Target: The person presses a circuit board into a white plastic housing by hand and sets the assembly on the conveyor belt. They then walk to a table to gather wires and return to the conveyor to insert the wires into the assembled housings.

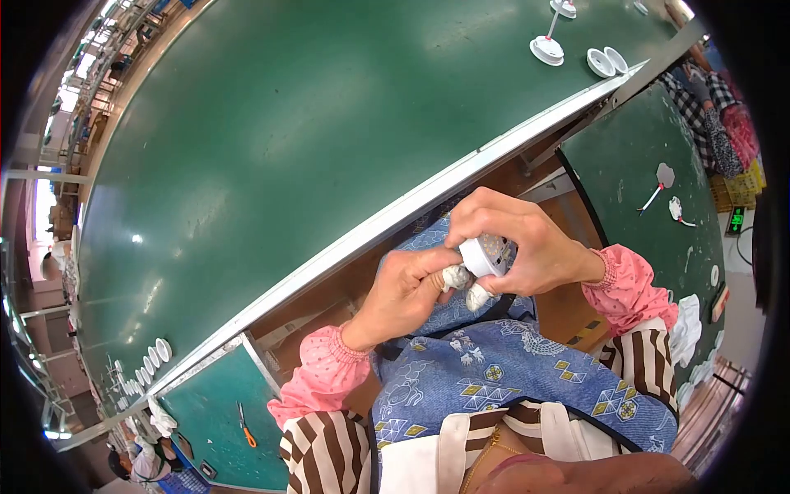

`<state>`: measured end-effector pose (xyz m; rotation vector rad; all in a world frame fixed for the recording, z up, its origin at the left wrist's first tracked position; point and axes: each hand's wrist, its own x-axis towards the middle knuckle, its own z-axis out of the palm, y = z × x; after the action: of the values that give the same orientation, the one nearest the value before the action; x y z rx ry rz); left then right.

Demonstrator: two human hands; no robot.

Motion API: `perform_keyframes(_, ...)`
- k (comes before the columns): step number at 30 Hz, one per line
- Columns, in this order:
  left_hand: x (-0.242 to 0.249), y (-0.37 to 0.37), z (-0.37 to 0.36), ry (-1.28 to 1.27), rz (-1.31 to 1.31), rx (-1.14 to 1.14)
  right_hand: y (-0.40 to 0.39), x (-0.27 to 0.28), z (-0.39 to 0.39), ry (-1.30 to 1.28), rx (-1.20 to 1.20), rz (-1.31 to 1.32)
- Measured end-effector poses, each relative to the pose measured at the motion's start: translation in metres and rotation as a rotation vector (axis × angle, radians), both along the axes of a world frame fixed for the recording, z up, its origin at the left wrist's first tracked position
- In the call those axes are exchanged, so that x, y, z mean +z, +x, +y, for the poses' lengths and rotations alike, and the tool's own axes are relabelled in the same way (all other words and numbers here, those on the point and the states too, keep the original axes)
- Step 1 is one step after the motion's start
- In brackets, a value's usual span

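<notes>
A round white LED lamp (480,258) is held over my lap, tilted, with its dotted LED board facing right. My right hand (531,243) grips its housing, the fingers curled over the top and the thumb beneath. From the left, my left hand (403,288) pinches at the lamp's lower left edge. White wrapping covers a fingertip on each hand. Whether the left fingers also hold a small part or wire is hidden.
Ahead lies a large green belt (304,123) with a white metal edge (354,235). White lamp housings (547,51) rest at its far right, several more at lower left. On the left side table are orange-handled scissors (247,428); on the right one, an LED board (665,175). Other people sit nearby.
</notes>
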<state>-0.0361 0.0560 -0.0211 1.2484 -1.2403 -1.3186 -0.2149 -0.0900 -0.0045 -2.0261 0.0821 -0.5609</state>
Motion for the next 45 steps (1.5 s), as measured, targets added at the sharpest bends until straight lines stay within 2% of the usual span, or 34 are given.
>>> perform_keyframes(6,-0.005,-0.007,0.009,0.058,0.152,0.084,0.006,-0.003,-0.004,0.036,0.07,0.065)
perform_keyframes(8,-0.008,-0.008,0.006,0.057,0.088,0.15,0.011,-0.007,-0.008,0.046,0.072,0.06)
perform_keyframes(12,-0.024,-0.023,0.0,-0.04,0.002,0.34,0.018,-0.007,0.002,-0.128,-0.097,0.061)
perform_keyframes(14,-0.023,-0.021,0.0,-0.01,-0.029,0.265,0.02,-0.015,0.009,-0.128,-0.179,0.039)
perform_keyframes(15,-0.023,-0.02,0.0,0.004,-0.046,0.224,0.025,-0.023,0.01,-0.092,-0.255,0.018)
perform_keyframes(18,-0.03,-0.027,0.001,0.03,0.047,0.295,0.025,-0.034,0.005,0.131,-0.223,0.099)
perform_keyframes(19,-0.03,-0.026,0.001,-0.001,0.04,0.287,0.03,-0.041,0.008,0.171,-0.263,0.007)
perform_keyframes(24,-0.03,-0.031,-0.002,-0.12,0.003,0.336,0.032,-0.033,0.009,0.323,-0.286,0.064)
perform_keyframes(27,-0.029,-0.035,0.004,-0.037,-0.032,0.298,0.031,-0.035,0.01,0.398,-0.291,0.062)
perform_keyframes(30,-0.036,-0.044,0.003,-0.056,0.077,0.375,0.028,-0.045,0.009,0.457,-0.277,0.084)
perform_keyframes(34,-0.035,-0.035,0.0,0.034,0.15,0.288,0.028,-0.044,0.01,0.588,-0.262,0.073)
perform_keyframes(36,-0.024,-0.022,-0.003,0.135,0.178,0.18,0.028,-0.048,0.009,0.541,-0.275,0.103)
perform_keyframes(40,-0.017,-0.011,-0.007,0.182,0.225,0.163,0.03,-0.047,0.003,0.544,-0.187,0.125)
perform_keyframes(43,-0.014,-0.001,-0.002,0.254,0.168,0.225,0.031,-0.032,-0.003,0.173,-0.129,0.08)
perform_keyframes(45,-0.018,0.009,0.002,0.014,-0.127,0.232,0.028,-0.022,-0.002,0.069,-0.109,0.106)
